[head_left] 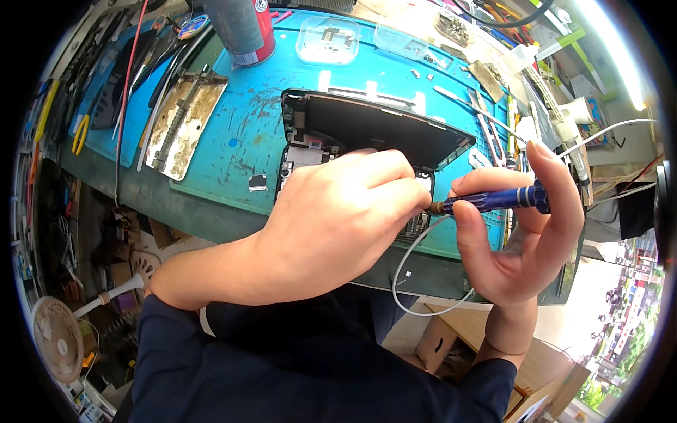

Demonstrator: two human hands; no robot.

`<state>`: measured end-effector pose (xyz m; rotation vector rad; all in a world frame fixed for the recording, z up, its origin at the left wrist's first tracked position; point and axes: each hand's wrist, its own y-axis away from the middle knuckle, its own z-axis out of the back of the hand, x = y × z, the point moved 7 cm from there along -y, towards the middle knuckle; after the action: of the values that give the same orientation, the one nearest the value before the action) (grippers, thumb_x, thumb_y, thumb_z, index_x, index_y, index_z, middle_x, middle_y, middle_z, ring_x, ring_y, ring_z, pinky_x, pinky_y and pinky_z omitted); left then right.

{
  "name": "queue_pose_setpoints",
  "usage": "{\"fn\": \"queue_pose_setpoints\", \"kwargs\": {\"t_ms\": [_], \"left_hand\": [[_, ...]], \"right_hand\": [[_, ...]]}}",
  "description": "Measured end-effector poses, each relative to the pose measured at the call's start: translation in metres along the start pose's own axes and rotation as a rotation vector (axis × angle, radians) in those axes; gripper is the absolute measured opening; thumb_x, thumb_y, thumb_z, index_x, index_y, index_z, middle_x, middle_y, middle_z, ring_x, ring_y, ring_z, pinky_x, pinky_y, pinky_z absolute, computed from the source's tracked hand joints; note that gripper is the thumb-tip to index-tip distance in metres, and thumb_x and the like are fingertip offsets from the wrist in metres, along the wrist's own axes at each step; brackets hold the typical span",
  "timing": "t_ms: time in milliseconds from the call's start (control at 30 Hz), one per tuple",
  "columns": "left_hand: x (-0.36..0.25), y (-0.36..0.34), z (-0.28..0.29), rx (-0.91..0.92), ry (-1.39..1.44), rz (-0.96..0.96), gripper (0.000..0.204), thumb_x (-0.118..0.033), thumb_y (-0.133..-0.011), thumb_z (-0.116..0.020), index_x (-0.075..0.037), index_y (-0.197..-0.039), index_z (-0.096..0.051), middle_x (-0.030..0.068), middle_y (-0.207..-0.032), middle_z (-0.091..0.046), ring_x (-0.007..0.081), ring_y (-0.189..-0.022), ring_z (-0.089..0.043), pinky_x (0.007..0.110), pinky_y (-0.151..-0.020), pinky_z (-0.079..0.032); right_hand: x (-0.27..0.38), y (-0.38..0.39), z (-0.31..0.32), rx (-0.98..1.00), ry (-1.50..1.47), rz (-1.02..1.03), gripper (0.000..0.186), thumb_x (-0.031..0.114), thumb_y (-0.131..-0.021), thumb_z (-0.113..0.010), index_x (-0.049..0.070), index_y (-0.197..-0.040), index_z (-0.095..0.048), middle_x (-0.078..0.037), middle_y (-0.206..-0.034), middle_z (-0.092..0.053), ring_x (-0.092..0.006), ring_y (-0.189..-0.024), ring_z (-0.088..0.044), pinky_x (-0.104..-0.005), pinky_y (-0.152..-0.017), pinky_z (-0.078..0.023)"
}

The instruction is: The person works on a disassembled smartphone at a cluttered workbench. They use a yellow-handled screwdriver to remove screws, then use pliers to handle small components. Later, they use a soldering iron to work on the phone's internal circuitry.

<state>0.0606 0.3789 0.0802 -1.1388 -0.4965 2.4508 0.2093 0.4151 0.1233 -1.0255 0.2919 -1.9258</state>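
Screwdriver (pixel 490 200) gripped by right hand (pixel 518 261), right of phone (pixel 381 128); left hand (pixel 342 215) curled over phone, hold hidden. Likely fragile; best held by edges.

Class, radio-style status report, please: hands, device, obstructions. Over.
Left hand over opened phone, hiding much of its interior. Right hand gripping blue screwdriver. White cable looping past bench edge, below phone.

Hands (pixel 337 218) at opened phone (pixel 374 130), screwdriver (pixel 497 200) held
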Motion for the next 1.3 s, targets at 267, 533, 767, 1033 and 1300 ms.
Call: {"fn": "queue_pose_setpoints", "kwargs": {"t_ms": [267,533,767,1033,1300], "left_hand": [[0.000,0.000,-0.002,0.000,-0.031,-0.002,0.015,-0.002,-0.082,-0.075,-0.005,-0.096,-0.071,0.0071,-0.090,-0.067,0.0287,-0.080,-0.068,0.038,-0.066,-0.055],[0.000,0.000,-0.002,-0.010,-0.037,-0.001,0.015,-0.002,-0.082,-0.076,-0.005,-0.095,-0.070,0.0071,-0.089,-0.067,0.0282,-0.078,-0.068,0.038,-0.065,-0.054],[0.000,-0.001,-0.003,-0.006,-0.072,-0.025,0.015,-0.002,-0.080,-0.076,-0.005,-0.094,-0.070,0.0065,-0.088,-0.067,0.0278,-0.078,-0.068,0.038,-0.064,-0.054],[0.000,-0.001,-0.005,-0.001,-0.108,-0.032,0.017,-0.003,-0.079,-0.078,-0.006,-0.094,-0.070,0.0058,-0.090,-0.068,0.0277,-0.078,-0.068,0.038,-0.064,-0.054],[0.000,-0.002,-0.004,0.020,-0.099,-0.024,0.018,-0.003,-0.080,-0.078,-0.006,-0.096,-0.071,0.0062,-0.091,-0.069,0.0284,-0.079,-0.068,0.037,-0.066,-0.055]], "right_hand": [[-0.001,0.000,-0.002,0.002,-0.009,0.016,0.076,-0.006,-0.087,-0.075,-0.005,-0.150,-0.031,-0.020,-0.105,-0.069,-0.0241,-0.090,-0.073,-0.0329,-0.083,-0.059],[-0.001,-0.001,-0.003,0.017,-0.011,0.007,0.076,-0.007,-0.087,-0.074,-0.005,-0.149,-0.032,-0.020,-0.109,-0.067,-0.0244,-0.090,-0.073,-0.0327,-0.080,-0.059],[-0.001,0.000,-0.004,0.011,-0.018,0.025,0.076,-0.009,-0.085,-0.074,-0.004,-0.149,-0.033,-0.020,-0.110,-0.066,-0.0245,-0.090,-0.073,-0.0326,-0.079,-0.060],[0.001,-0.003,-0.003,0.043,0.021,0.065,0.075,-0.006,-0.084,-0.079,-0.004,-0.146,-0.038,-0.019,-0.103,-0.070,-0.0231,-0.090,-0.072,-0.0320,-0.079,-0.059],[0.000,-0.006,0.001,0.076,-0.047,0.098,0.077,0.006,-0.085,-0.085,-0.006,-0.148,-0.043,-0.019,-0.101,-0.074,-0.0239,-0.096,-0.073,-0.0370,-0.095,-0.054]]}}
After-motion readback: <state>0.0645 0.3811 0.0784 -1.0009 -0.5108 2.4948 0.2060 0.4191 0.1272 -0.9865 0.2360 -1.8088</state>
